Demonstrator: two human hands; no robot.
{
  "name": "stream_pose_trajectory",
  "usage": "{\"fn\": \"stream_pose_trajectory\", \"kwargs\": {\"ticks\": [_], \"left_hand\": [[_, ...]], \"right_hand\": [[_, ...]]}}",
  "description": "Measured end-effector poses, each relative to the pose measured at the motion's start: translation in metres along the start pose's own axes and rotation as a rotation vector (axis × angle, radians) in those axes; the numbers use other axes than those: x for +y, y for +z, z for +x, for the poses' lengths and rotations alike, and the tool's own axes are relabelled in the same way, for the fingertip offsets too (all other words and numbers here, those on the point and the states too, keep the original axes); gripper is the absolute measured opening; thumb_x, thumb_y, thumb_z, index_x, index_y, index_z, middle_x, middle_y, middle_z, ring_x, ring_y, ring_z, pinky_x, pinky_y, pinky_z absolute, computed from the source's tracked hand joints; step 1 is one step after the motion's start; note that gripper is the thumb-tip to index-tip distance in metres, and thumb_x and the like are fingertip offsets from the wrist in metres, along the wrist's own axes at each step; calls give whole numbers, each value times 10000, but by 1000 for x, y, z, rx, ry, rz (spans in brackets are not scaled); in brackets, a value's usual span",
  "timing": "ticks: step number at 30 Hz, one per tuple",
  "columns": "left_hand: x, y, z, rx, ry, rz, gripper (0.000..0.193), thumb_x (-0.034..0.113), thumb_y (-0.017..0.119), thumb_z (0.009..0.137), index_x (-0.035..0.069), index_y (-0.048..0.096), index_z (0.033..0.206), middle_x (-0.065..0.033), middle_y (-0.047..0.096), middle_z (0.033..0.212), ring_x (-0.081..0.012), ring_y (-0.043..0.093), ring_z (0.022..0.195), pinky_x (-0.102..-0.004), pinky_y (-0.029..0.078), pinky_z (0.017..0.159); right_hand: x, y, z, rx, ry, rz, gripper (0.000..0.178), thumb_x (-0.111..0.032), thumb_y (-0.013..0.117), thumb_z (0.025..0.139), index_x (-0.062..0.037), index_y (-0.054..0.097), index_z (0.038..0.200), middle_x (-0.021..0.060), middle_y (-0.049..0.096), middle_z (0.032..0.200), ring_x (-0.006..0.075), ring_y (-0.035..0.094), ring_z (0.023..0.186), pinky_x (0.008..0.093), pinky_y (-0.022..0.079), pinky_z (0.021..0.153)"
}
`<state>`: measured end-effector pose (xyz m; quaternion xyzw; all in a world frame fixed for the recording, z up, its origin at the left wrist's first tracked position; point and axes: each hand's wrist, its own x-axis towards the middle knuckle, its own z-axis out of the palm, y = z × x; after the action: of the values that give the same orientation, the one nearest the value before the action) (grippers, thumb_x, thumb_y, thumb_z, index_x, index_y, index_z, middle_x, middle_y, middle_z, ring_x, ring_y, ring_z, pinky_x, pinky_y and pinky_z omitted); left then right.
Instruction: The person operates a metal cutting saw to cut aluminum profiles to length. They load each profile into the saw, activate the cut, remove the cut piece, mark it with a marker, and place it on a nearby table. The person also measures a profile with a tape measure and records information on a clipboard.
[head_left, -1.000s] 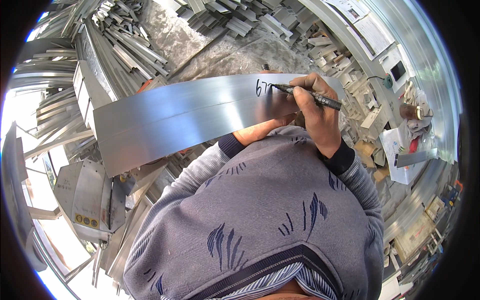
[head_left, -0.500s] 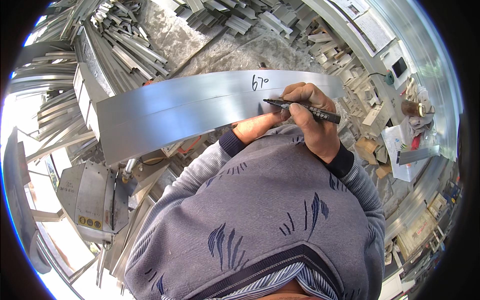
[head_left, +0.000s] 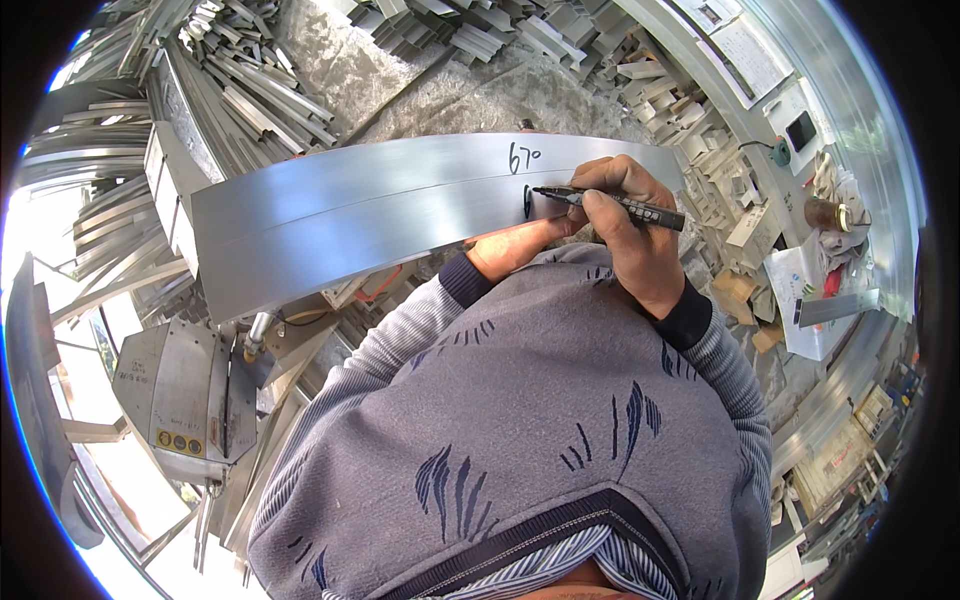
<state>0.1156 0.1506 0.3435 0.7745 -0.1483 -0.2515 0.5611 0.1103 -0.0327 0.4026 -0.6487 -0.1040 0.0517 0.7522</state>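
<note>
A long, wide silvery aluminium profile [head_left: 370, 215] with a fine line along its length lies across in front of my body. Handwritten black figures [head_left: 525, 157] stand on its far half. Under its near edge is my left hand [head_left: 520, 248], holding it from below with the fingers mostly hidden. My right hand [head_left: 635, 230] grips a black marker pen [head_left: 640, 212] between thumb and fingers, above the profile. The pen's tip points left, close to the surface. Beside the tip shows a dark curved shape [head_left: 528, 203]; ink or reflection, I cannot tell.
Metal offcuts [head_left: 260, 90] are heaped at the far left, with more short pieces [head_left: 480, 40] at the back. A grey machine housing [head_left: 175, 390] stands at the left. On the right are a phone [head_left: 800, 130], a brown jar [head_left: 825, 215] and a white box [head_left: 790, 290].
The marker's tip has shifted slightly right and up, and the dark shape beside it looks larger and more curved. The profile has moved very little.
</note>
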Motion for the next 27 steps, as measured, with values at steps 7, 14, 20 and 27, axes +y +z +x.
{"fn": "stream_pose_trajectory", "kwargs": {"ticks": [7, 14, 20, 27], "left_hand": [[8, -2, 2, 35, -21, -17, 337, 261, 695, 906, 54, 677, 1172, -104, 702, 1110, -239, 636, 1066, -381, 497, 930], [5, -1, 4, 35, -61, -8, 349, 280, 715, 896, 83, 682, 1181, -87, 703, 1130, -221, 632, 1063, -377, 487, 947], [8, -3, 5, 32, -68, -5, 366, 271, 705, 902, 59, 669, 1197, -98, 700, 1130, -226, 627, 1072, -373, 484, 956], [10, -4, 6, 22, -68, -91, 406, 250, 703, 908, 44, 640, 1253, -108, 678, 1195, -237, 605, 1123, -379, 476, 982]], "right_hand": [[3, -5, 2, 1, 50, -39, 144, -129, 600, 933, 7, 633, 969, 51, 680, 798, 83, 633, 744, 242, 519, 691], [4, -5, 5, 5, 68, -16, 153, -138, 604, 924, 11, 634, 951, 45, 680, 761, 81, 630, 700, 244, 520, 664], [2, -5, 7, 3, 83, -17, 152, -137, 602, 922, 10, 634, 950, 48, 679, 771, 80, 631, 704, 247, 524, 656], [-1, -6, 7, 50, 151, -14, 142, -128, 599, 919, 7, 638, 941, 37, 668, 791, 72, 613, 730, 245, 514, 678]]}}
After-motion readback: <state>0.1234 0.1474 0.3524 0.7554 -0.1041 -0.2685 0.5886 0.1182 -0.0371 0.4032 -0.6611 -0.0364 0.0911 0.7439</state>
